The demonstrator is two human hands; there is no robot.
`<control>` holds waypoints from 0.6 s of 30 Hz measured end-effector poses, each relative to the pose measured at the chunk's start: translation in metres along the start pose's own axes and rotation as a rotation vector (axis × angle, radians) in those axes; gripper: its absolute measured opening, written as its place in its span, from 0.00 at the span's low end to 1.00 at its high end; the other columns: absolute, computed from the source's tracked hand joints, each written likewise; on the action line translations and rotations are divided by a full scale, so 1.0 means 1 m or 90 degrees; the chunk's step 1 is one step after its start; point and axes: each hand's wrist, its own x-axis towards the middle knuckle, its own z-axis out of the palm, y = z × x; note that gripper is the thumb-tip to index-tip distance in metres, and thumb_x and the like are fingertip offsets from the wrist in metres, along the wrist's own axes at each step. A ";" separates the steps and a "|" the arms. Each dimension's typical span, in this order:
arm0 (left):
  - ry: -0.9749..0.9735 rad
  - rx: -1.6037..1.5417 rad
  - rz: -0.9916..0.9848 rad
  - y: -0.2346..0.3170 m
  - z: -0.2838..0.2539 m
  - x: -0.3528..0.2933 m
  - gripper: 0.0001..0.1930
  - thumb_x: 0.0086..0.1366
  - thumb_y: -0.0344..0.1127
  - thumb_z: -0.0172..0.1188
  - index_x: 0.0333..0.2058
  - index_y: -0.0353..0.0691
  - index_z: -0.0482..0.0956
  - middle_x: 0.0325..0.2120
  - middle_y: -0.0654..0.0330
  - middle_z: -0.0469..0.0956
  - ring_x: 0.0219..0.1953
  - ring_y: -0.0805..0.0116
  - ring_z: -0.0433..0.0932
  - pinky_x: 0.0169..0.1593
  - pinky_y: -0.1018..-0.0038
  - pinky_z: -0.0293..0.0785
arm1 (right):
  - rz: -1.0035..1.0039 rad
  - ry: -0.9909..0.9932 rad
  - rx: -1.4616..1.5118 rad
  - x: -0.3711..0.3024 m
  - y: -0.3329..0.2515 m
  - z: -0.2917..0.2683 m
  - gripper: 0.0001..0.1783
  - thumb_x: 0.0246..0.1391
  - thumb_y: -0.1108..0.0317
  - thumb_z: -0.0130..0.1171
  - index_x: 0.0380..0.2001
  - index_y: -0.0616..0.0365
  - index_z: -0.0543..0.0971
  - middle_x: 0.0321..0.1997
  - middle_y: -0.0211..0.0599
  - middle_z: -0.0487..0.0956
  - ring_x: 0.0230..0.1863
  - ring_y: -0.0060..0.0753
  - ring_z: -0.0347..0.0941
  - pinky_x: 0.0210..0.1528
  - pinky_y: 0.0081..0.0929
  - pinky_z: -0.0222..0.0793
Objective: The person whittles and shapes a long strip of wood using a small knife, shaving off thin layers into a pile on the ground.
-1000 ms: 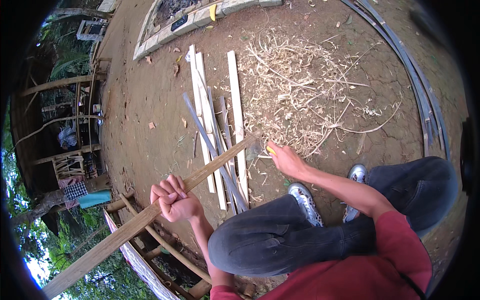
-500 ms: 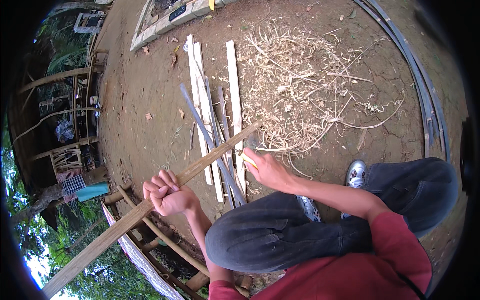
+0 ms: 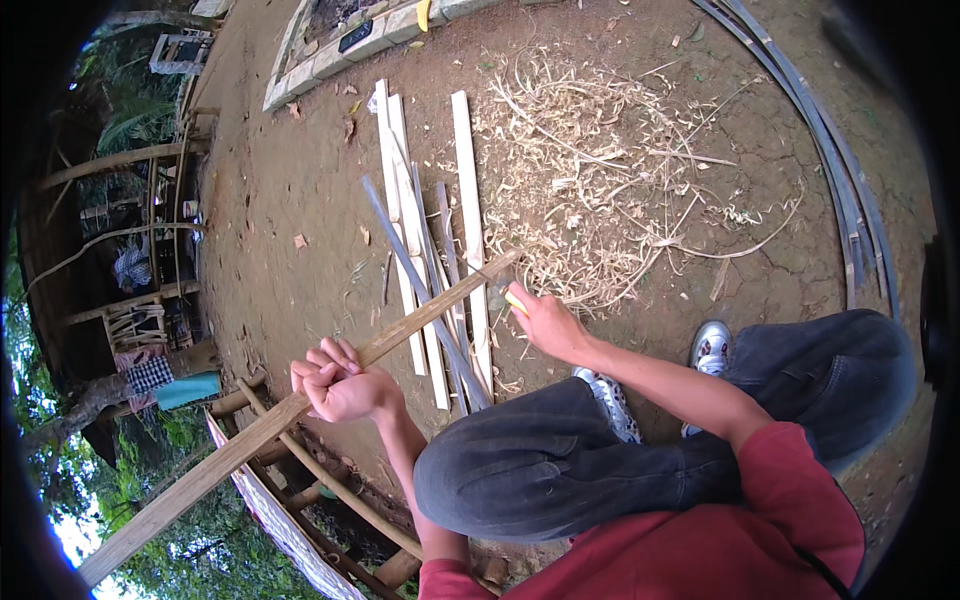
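My left hand (image 3: 345, 388) is closed around a long, flat bamboo strip (image 3: 425, 315). The strip slants from the lower left up toward the middle of the view. Near its far end, my right hand (image 3: 552, 325) grips a knife (image 3: 516, 301) by its yellow handle. The dark blade reaches to the strip's far end and is small and partly blurred, so whether it touches the edge is hard to tell. Beyond that end lies a wide heap of pale shavings (image 3: 590, 190) on the ground.
Several pale and grey strips (image 3: 467, 170) lie on the dirt under the held piece. Long dark bent strips (image 3: 825, 130) curve at the right. A stone-edged bed (image 3: 330, 60) is at the far left, a bamboo railing (image 3: 335, 485) at the lower left. My bent legs (image 3: 560, 460) are close by.
My right hand has moved right and slightly away from me with the knife, toward the strip's far end. My left hand keeps its hold nearly in place.
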 end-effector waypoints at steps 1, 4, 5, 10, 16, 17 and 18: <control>-0.008 0.000 0.009 -0.001 -0.004 0.002 0.12 0.48 0.25 0.41 0.17 0.47 0.47 0.12 0.66 0.48 0.14 0.76 0.49 0.15 0.80 0.44 | -0.077 0.047 -0.004 0.003 0.017 0.004 0.16 0.61 0.72 0.51 0.50 0.63 0.65 0.14 0.48 0.74 0.14 0.53 0.74 0.17 0.45 0.66; -0.016 0.003 0.022 -0.003 -0.006 0.005 0.12 0.48 0.24 0.40 0.18 0.47 0.47 0.12 0.66 0.48 0.14 0.76 0.49 0.15 0.80 0.44 | -0.116 0.096 0.032 0.009 0.022 0.012 0.16 0.62 0.71 0.51 0.50 0.62 0.64 0.12 0.46 0.73 0.14 0.50 0.74 0.14 0.44 0.64; -0.002 0.012 0.017 -0.001 -0.006 0.002 0.12 0.48 0.24 0.39 0.18 0.47 0.46 0.12 0.66 0.49 0.14 0.76 0.49 0.15 0.80 0.44 | -0.093 0.089 0.054 0.005 0.017 0.018 0.16 0.62 0.71 0.51 0.50 0.62 0.64 0.12 0.45 0.73 0.13 0.49 0.74 0.14 0.43 0.64; 0.018 0.001 0.009 -0.003 -0.012 -0.002 0.12 0.49 0.22 0.38 0.18 0.47 0.47 0.12 0.66 0.49 0.14 0.76 0.49 0.15 0.81 0.44 | -0.077 0.044 0.046 -0.013 -0.025 0.015 0.14 0.61 0.70 0.52 0.48 0.62 0.66 0.13 0.53 0.72 0.14 0.56 0.72 0.17 0.45 0.67; 0.028 -0.036 0.020 -0.004 -0.005 0.001 0.12 0.50 0.21 0.39 0.19 0.47 0.49 0.13 0.66 0.49 0.13 0.77 0.48 0.15 0.82 0.44 | -0.059 0.094 0.044 -0.006 0.007 0.022 0.12 0.61 0.75 0.48 0.48 0.63 0.65 0.11 0.42 0.73 0.11 0.38 0.72 0.10 0.33 0.65; 0.041 -0.038 0.007 -0.004 -0.004 -0.002 0.12 0.50 0.21 0.39 0.19 0.47 0.49 0.13 0.67 0.48 0.13 0.77 0.48 0.15 0.82 0.44 | -0.096 0.095 0.038 -0.008 -0.002 0.024 0.12 0.62 0.75 0.48 0.48 0.63 0.65 0.11 0.40 0.73 0.10 0.36 0.71 0.10 0.32 0.65; 0.054 -0.043 0.000 -0.003 -0.003 -0.003 0.12 0.50 0.21 0.39 0.19 0.47 0.49 0.13 0.67 0.48 0.13 0.77 0.48 0.15 0.82 0.44 | -0.109 0.088 0.025 -0.010 -0.009 0.023 0.12 0.62 0.75 0.48 0.48 0.63 0.65 0.11 0.39 0.73 0.10 0.35 0.71 0.09 0.32 0.65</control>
